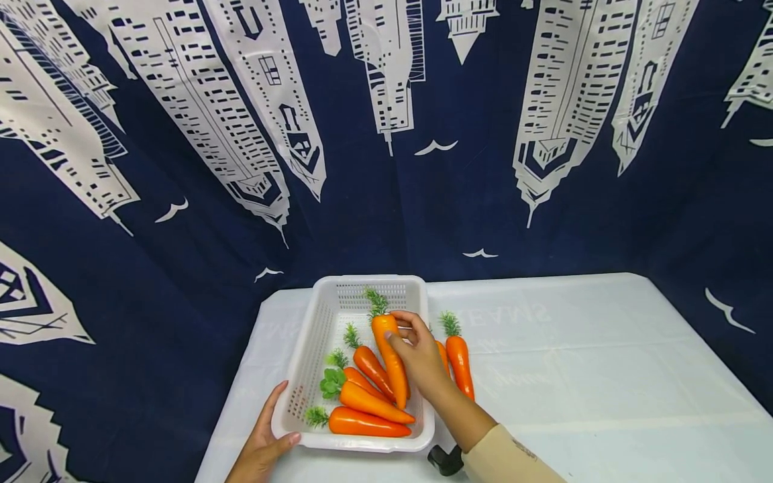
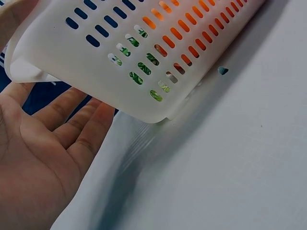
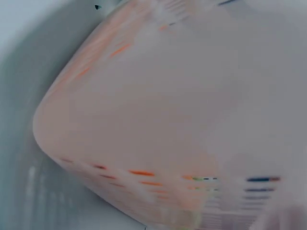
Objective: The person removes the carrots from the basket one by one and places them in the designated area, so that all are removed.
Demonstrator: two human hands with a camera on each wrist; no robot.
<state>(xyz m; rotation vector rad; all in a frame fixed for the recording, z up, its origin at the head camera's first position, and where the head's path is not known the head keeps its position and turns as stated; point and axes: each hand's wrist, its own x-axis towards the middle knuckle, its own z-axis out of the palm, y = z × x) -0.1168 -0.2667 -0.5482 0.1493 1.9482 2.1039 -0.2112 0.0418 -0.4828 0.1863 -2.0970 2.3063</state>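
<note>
My right hand (image 1: 417, 345) pinches an orange toy carrot (image 1: 392, 362) near its thick end, thumb in front and fingers behind. This carrot, with a feathery green top, is over the right side of a white perforated plastic basket (image 1: 302, 335). Several more carrots (image 1: 370, 431) lie in the basket, green tops to the left. At the basket's near left corner, my left hand (image 1: 262, 436) holds the rim, thumb along the front edge. In the left wrist view the left fingers (image 2: 88, 127) reach under the rim. The right wrist view is blurred and shows the basket's outer corner (image 3: 144, 105).
To the right of the basket a carrot (image 1: 460, 362) lies on the white-covered table (image 1: 580, 376), and another carrot (image 1: 443, 355) is partly behind my right hand. A small black object (image 1: 445, 461) is by my right sleeve. A dark blue printed cloth (image 1: 386, 221) hangs behind.
</note>
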